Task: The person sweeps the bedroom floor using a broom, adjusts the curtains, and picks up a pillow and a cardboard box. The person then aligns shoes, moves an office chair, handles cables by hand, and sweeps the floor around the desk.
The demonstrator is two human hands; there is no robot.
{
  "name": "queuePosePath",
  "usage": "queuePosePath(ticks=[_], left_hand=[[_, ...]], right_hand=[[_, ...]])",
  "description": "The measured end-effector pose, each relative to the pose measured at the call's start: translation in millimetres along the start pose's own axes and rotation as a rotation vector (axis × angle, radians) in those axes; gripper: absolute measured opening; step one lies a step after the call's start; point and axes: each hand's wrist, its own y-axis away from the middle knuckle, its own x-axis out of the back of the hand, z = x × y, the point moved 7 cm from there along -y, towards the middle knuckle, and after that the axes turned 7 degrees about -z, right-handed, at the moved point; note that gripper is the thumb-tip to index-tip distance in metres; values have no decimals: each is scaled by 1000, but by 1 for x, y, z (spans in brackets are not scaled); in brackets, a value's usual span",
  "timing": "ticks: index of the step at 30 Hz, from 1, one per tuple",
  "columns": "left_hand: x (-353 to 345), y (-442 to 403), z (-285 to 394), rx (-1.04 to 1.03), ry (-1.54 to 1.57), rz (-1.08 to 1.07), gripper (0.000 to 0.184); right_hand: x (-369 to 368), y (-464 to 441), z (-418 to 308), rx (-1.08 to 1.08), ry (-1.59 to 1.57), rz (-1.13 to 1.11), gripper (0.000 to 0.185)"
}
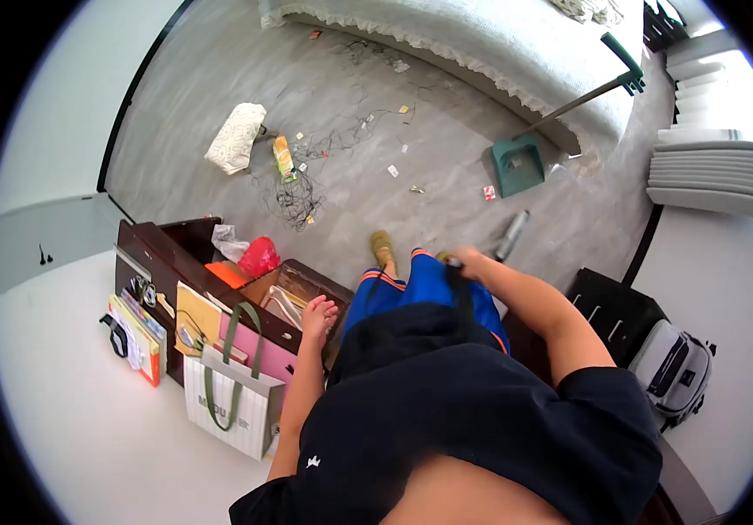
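Black T-shirt (446,394) fills the near view, w/ blue shorts (368,296) beyond. R hand (474,262) is at the shorts' R side, fingers seemingly closed round a dark thing (454,263); its long axis seems to run back twd the waist. Grey cylinder (513,236) lies on the floor (341,210) just past R hand, fwd & to the R, long axis slanting away twd the bed's (481,39) R end. R hand is the nearer one. Green dustpan (518,166) is farther fwd, nr the bed's lower edge, handle leaning R.

L hand (320,317) is open, fingers spread, no obj visible in it, beside the near edge of the open drawer (306,284); paper bag (235,402) stands to its L.

Hard to tell: dark thing's lower part merges w/ black clothing, so its full shape is unclear; can't tell if it joins the cylinder. One foot is mostly hidden.
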Motion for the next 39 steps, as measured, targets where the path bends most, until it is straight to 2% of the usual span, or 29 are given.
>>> queuePosePath(ticks=[1,2,6,9,11,12,13,15,16,17,19,20,23,25,27,28,29,32,35,37,39], left_hand=[[7,-2,9,12,4,1,28],[16,-3,14,27,9,5,27],[63,-21,-3,149,-38,1,25],[88,-26,-18,243,-57,14,25],[96,-32,-23,281,-45,-7,26],[98,-32,-19,280,-96,65,25],[100,-40,-17,294,-95,43,24],[106,-59,-17,320,-90,5,23],[107,-70,-11,297,-121,46,21],[104,-87,-3,260,-173,26,22],[99,-129,11,187,-280,-15,22],[82,-138,34,142,-340,-19,23],[1,-164,113,-47,-510,-140,24],[-70,-188,165,-348,-750,-267,24],[-165,-167,229,-677,-928,-297,30],[-217,-145,258,-772,-901,-352,34],[-270,-118,286,-868,-869,-403,38],[-418,-41,343,-1272,-1028,-432,52],[-550,36,366,-1743,-1179,-385,64],[-631,67,364,-1926,-1297,-361,68],[-703,86,355,-2037,-1438,-248,70]], right_hand=[[-41,-63,15,138,-32,125,13],[15,-55,-62,85,2,179,12],[17,-130,-153,-527,-1826,202,6],[54,-133,-200,-401,-1760,120,7],[66,-127,-194,-368,-1738,162,7],[69,-121,-186,-353,-1728,182,8],[66,-134,-159,-4,-1563,270,8],[65,-94,-124,-273,-1951,172,8],[62,-80,-103,-210,-1978,153,7],[61,-61,-87,-119,-1982,158,6],[63,-2,-82,-189,-1897,214,14],[62,26,-79,-229,-1739,213,19],[59,113,-72,-345,-1399,311,41],[48,168,-55,-561,-1297,358,54],[39,215,-42,-631,-1328,387,57],[31,233,-34,-662,-1346,395,58],[22,247,-25,-691,-1420,432,58],[-5,276,12,-749,-1694,529,58],[-10,291,56,-775,-1856,701,37],[-13,296,89,-779,-1974,798,27],[-18,297,123,-787,-2048,891,21]])
